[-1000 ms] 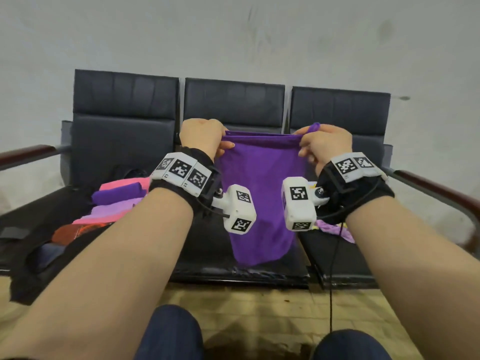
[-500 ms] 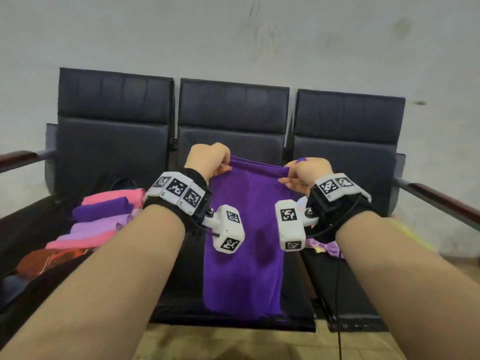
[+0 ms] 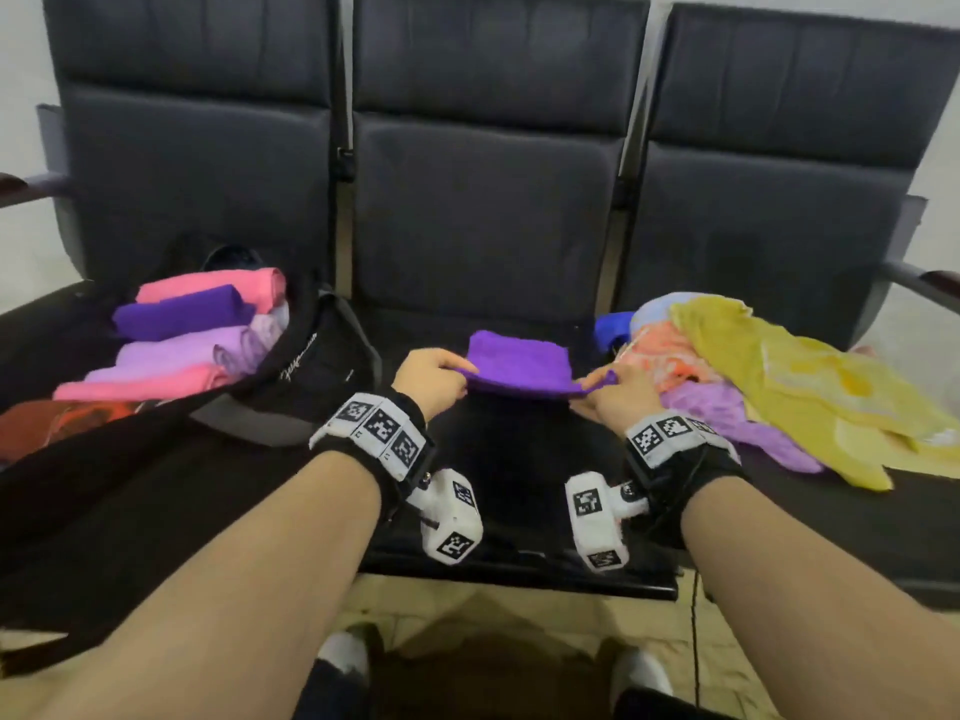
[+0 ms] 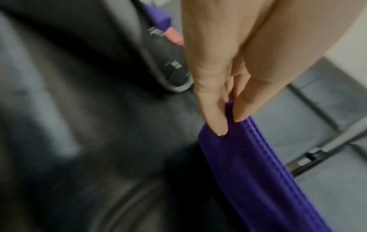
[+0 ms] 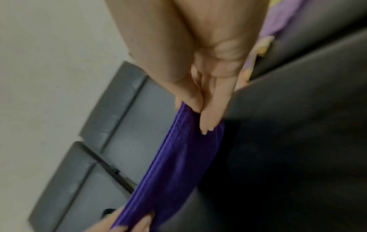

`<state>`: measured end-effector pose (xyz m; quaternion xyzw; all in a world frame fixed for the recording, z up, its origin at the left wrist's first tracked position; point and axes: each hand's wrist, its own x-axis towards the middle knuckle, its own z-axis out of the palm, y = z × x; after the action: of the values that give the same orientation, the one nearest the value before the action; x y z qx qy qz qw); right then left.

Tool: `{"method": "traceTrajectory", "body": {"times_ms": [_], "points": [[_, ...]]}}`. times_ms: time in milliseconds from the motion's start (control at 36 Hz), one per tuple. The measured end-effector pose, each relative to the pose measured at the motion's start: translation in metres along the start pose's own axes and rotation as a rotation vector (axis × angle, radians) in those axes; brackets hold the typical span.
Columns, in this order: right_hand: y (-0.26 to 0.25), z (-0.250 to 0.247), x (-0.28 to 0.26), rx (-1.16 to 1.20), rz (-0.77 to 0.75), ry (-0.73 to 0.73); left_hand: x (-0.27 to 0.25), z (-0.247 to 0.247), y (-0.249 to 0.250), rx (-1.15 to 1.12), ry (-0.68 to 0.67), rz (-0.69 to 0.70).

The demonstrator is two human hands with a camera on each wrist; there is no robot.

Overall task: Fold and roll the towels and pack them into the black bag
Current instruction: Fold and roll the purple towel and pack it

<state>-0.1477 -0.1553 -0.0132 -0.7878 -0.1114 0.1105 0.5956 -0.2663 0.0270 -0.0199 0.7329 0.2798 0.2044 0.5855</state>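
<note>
Black padded seats in a row fill our view, and on the middle seat (image 3: 498, 491) we hold the purple towel (image 3: 517, 363) low. Our left hand (image 3: 431, 374) pinches its left corner, our right hand (image 3: 618, 394) its right, fingers (image 4: 213, 116) clamped on the hem. Left of us the black bag (image 3: 306, 366) holds rolled towels (image 3: 187, 330); loose towels (image 3: 769, 366) lie on the right seat.

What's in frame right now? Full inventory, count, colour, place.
purple towel: 1, deep purple, middle seat, near edge pinched at both ends
rolled towels: about five, pink, purple and lilac, in the bag
black bag: 1, black, open, left seat
loose towels: several, yellow, lilac, orange, blue, heaped on right seat
bench seats: 3, dark grey
left hand: pinches towel's left end
right hand: pinches towel's right end
</note>
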Motion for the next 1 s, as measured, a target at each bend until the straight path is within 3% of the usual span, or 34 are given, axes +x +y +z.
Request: {"method": "traceTrajectory", "body": {"times_ms": [83,167,361,444,611,750,889,1000], "points": [[0.038,-0.002,-0.025,0.002,0.241,-0.133,-0.020,0.001,-0.040,-0.204,-0.209,-0.228],[0.059,-0.007,-0.043,0.002,0.328,-0.193,-0.040,0.004,-0.056,-0.217,-0.283,-0.347],[0.071,-0.009,-0.053,-0.166,0.152,-0.139,-0.060,0.009,-0.058,-0.011,-0.173,-0.358],[0.080,-0.009,-0.057,-0.153,0.061,-0.114,-0.063,0.007,-0.063,0.110,-0.129,-0.280],[0.088,-0.016,-0.064,-0.232,-0.033,-0.229,-0.062,-0.001,-0.058,0.254,-0.150,-0.324],[0.086,-0.021,-0.063,-0.239,-0.066,-0.307,-0.060,-0.002,-0.054,0.348,-0.208,-0.316],[0.087,-0.021,-0.059,-0.208,-0.063,-0.266,-0.057,-0.001,-0.061,0.403,-0.141,-0.242],[0.084,-0.021,-0.056,-0.283,-0.042,-0.260,-0.056,-0.001,-0.057,0.435,-0.173,-0.261]]}}
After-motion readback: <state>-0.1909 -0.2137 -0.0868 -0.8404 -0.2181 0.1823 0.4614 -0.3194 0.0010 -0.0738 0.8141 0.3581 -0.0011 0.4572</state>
